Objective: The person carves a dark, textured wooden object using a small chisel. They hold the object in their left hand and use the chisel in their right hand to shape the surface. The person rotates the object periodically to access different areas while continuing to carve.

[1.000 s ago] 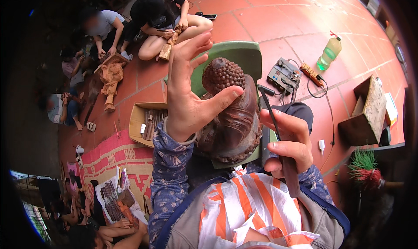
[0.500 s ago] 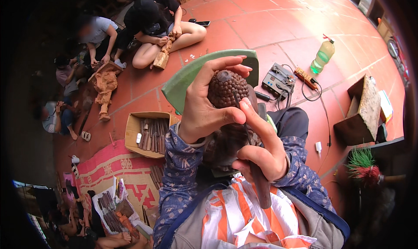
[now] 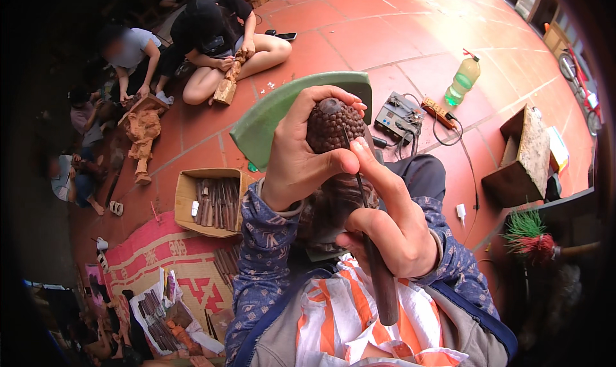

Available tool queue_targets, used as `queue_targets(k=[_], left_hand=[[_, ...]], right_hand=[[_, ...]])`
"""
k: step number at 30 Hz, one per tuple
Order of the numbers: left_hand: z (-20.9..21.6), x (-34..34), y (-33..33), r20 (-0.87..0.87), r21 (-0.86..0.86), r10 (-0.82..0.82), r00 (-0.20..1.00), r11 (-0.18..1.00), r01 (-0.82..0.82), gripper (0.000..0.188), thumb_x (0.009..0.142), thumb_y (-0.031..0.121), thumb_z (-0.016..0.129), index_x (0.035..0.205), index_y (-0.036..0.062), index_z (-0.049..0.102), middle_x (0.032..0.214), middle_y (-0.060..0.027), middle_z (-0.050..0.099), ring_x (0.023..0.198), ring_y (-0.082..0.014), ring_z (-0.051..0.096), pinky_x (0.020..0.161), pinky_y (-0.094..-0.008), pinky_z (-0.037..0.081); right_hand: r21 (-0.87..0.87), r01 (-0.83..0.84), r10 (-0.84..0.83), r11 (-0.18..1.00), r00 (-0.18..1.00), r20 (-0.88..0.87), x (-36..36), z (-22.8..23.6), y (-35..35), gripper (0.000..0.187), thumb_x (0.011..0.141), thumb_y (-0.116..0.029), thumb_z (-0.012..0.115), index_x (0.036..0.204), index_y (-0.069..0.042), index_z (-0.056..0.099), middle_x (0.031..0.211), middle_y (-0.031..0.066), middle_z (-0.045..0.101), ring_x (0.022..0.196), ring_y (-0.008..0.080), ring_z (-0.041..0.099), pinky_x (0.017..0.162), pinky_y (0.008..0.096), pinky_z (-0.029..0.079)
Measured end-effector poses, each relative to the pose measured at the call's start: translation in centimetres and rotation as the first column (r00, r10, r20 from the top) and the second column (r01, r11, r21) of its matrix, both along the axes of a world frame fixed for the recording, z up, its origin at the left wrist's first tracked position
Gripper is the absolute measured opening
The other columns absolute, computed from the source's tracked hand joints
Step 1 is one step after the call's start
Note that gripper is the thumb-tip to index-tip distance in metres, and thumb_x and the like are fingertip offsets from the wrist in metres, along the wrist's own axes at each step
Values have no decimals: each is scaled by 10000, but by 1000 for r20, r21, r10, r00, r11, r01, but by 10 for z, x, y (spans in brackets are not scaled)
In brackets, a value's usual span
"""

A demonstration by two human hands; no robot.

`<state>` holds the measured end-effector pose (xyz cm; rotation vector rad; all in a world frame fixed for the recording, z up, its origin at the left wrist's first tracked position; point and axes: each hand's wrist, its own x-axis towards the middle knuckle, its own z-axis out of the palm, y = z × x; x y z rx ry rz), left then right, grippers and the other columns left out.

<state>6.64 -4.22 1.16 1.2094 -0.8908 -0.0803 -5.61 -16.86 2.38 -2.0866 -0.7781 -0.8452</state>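
A dark brown carved wooden figure stands upright before me, its head (image 3: 328,126) covered in rows of small round knobs. My left hand (image 3: 292,162) is wrapped round the left side of this head, fingers over its far side and thumb toward me. In my right hand (image 3: 398,235) is a carving chisel (image 3: 384,290) with a thin dark blade and a brown wooden handle pointing back toward my lap. The blade's tip touches the knobs, and my right fingertips meet my left thumb beside it. My hands and forearms hide much of the figure's body.
A green plastic sheet-like piece (image 3: 256,136) lies behind the figure. Left is a cardboard box (image 3: 181,203) of chisels, with more tools on a patterned mat (image 3: 147,255). Right are an electrical control box (image 3: 399,117), power strip (image 3: 439,112), bottle (image 3: 463,81) and wooden box (image 3: 518,155). Several people sit at left.
The chisel's handle end has shifted down toward my lap, and its tip has slid slightly up the knobs. My right hand has moved a little lower. The whole view has shifted slightly.
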Motion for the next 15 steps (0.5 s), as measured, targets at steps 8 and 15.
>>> queue_targets(k=[8, 15], left_hand=[[-1, 1, -2, 86, 0, 42, 995, 999, -42, 680, 708, 432, 773, 1125, -17, 476, 1063, -132, 594, 988, -194, 596, 889, -326, 495], [-3, 0, -1, 124, 16, 86, 989, 996, -88, 664, 734, 427, 767, 1127, -23, 476, 1052, -129, 596, 977, -182, 596, 879, -312, 492]], right_hand=[[-4, -17, 17, 1000, 999, -41, -2, 10, -4, 248, 753, -135, 730, 774, 28, 544, 1240, 427, 416, 1091, 510, 542, 900, 447, 481], [25, -50, 51, 998, 998, -36, 1, 8, -8, 242, 762, -130, 727, 777, 23, 540, 1236, 422, 423, 1054, 511, 557, 883, 445, 487]])
